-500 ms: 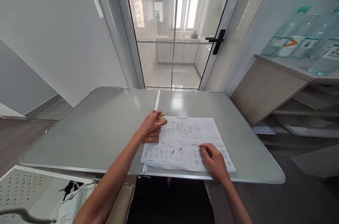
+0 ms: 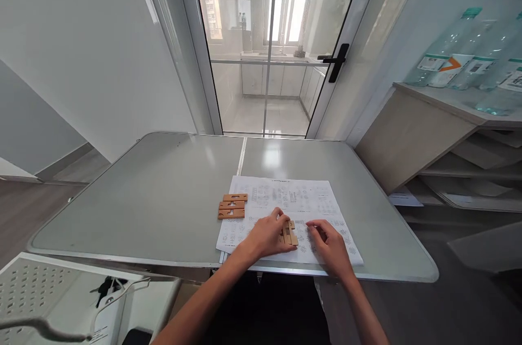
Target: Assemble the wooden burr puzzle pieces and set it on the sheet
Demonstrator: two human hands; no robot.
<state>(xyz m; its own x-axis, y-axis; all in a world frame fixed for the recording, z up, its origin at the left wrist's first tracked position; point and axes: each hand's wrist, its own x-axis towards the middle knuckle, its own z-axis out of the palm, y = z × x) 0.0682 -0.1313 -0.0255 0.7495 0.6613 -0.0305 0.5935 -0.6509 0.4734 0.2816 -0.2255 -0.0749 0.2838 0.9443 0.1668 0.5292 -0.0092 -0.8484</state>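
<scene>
On the grey table (image 2: 163,193) lies a paper sheet (image 2: 293,201) full of small drawings; the left hand (image 2: 267,236) rests on the sheet's near part, its fingers closed around a small bunch of wood pieces (image 2: 289,234); the right hand (image 2: 332,247) lies flat on the sheet just beside them, holding nothing; three wood strips (image 2: 232,206) sit side by side at the sheet's left edge.

Two bare forearms, no sleeves in view. Left hand (image 2: 267,236) and right hand (image 2: 331,247) both uncovered: no gloves, no rings, no watch or band at either wrist. Short, unpainted nails on the fingers. Slim arms, visible from the lower edge up to the hands. Dark clothing below, between the arms.
</scene>
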